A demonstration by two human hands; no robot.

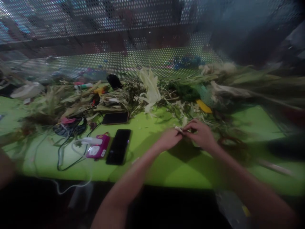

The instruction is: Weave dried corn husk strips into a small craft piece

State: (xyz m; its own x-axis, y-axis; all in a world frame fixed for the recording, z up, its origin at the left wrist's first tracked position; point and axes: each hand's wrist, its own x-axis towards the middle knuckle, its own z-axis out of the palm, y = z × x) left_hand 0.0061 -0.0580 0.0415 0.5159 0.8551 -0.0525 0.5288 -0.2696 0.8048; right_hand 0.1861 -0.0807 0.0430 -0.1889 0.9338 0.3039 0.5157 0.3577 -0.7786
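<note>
My left hand (171, 139) and my right hand (201, 134) meet above the green table (152, 162), fingertips closed together. Between them is a small pale strip (178, 129) that looks like corn husk; blur hides its exact shape. Both hands pinch at it from opposite sides. Just beyond my fingers lie loose husk scraps (182, 111). A yellow-handled object (204, 106) rests past my right hand, its far end lost among the leaves. Farther back stands a bunch of pale corn husks (150, 86).
Two phones, one black (118, 147) and one edged in brown (115, 118), lie left of my hands. Beside them is a magenta power strip (98, 147) with cables. Husks heap along a perforated metal screen (95, 63). A scissors-like loop (230, 141) sits at right, blurred.
</note>
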